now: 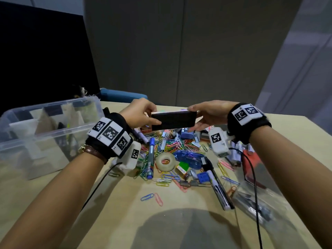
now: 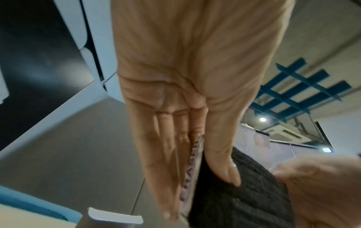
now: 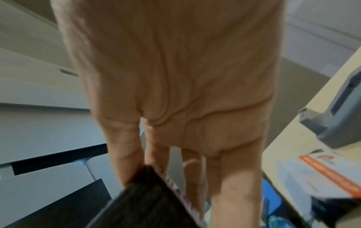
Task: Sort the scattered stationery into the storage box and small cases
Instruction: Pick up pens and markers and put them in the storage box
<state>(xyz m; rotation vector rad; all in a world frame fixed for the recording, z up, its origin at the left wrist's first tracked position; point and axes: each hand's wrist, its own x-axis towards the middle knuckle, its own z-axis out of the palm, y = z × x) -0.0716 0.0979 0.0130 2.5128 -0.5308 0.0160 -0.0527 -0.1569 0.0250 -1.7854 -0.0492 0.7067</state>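
Both hands hold a flat black rectangular case [image 1: 173, 120] in the air above the stationery heap. My left hand [image 1: 143, 114] pinches its left end, thumb on the near face and fingers behind. My right hand [image 1: 204, 114] pinches its right end. In the left wrist view the case [image 2: 244, 192] shows a dark textured face and a pale printed edge. The right wrist view shows the case [image 3: 140, 200] under the thumb. A clear storage box [image 1: 53, 133] with card dividers stands at the left. Coloured paper clips [image 1: 168, 146] lie scattered beneath.
The heap holds a blue marker [image 1: 150, 157], a tape roll [image 1: 165, 161], a blue stapler [image 1: 190, 158], a black-and-white marker [image 1: 218, 187] and binder clips. A clear plastic bag [image 1: 258, 200] and a red item [image 1: 253, 168] lie at the right. The near table [image 1: 116, 212] is bare.
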